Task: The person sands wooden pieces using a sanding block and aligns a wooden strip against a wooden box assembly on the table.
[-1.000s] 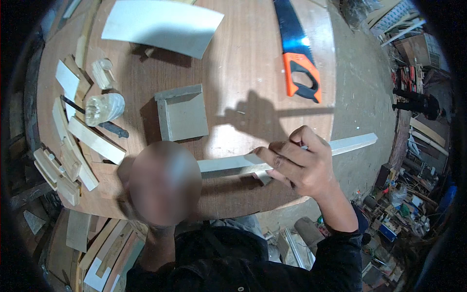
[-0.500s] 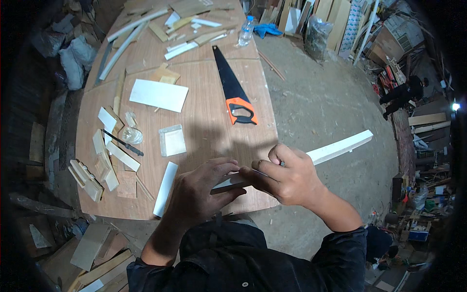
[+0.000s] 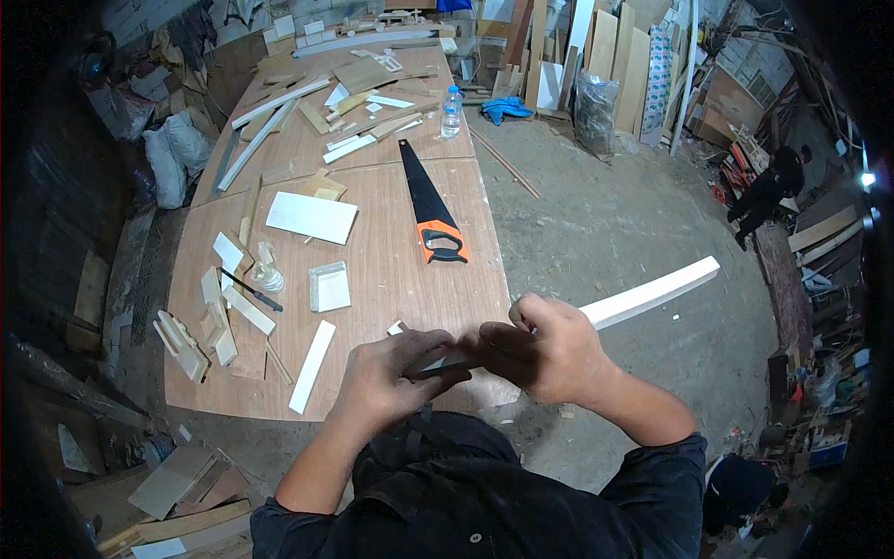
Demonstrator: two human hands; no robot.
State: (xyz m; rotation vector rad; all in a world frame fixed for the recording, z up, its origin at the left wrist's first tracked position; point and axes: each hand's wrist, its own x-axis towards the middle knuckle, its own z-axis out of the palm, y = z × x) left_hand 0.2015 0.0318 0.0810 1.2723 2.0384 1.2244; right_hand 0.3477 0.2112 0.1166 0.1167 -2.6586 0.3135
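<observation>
A long white wooden strip runs under both my hands, above the near right part of the table, and its far end reaches out over the floor. My left hand is closed round the strip's near part, thumb below and fingers above. My right hand is curled over the strip just beside it, with thumb and forefinger pinched together. What that pinch holds, if anything, is hidden. Beyond my hands a handsaw with an orange and black handle lies on the wooden table.
White boards, a small shallow box, a clear jar and a dark slim tool lie to the left. A water bottle stands at the far right edge. Another person is at the far right.
The view has tilted up, showing more of the table's far end. My hands stay on the strip, and my right-hand fingers have shifted slightly.
</observation>
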